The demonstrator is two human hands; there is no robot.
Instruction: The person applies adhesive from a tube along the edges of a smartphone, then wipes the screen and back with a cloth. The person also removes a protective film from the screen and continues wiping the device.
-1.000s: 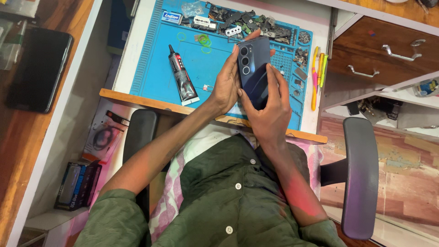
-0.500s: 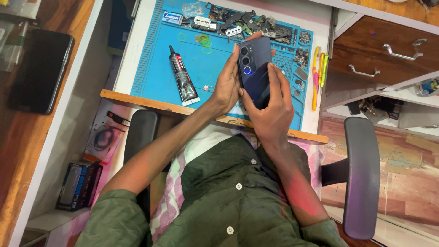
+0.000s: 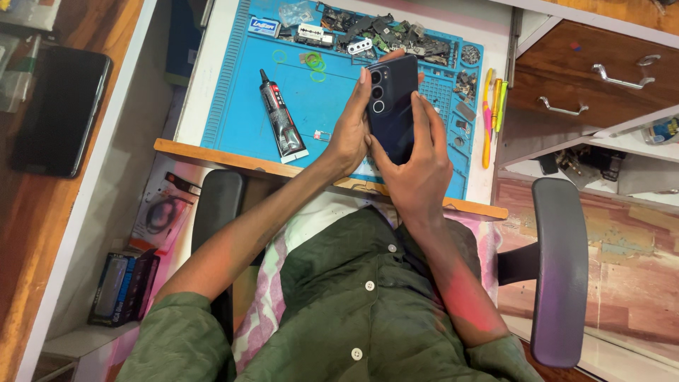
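White surface [image 3: 212,85] under blue mat [image 3: 240,78], mat nearly filling it; front edge just past the wrists. Open room on mat's left half, around glue tube [image 3: 283,124]. Phone [image 3: 391,106] dark, back up, lenses at top, raised over mat's right-centre. Left hand [image 3: 351,134] wrapped round phone's left edge, fingertip at top corner. Right hand [image 3: 417,166] closed on lower right, two fingers flat on back. Phone's bottom hidden by hands. Parts heap [image 3: 396,32] along far edge, too jumbled to sort. Pens [image 3: 493,106] on right edge.
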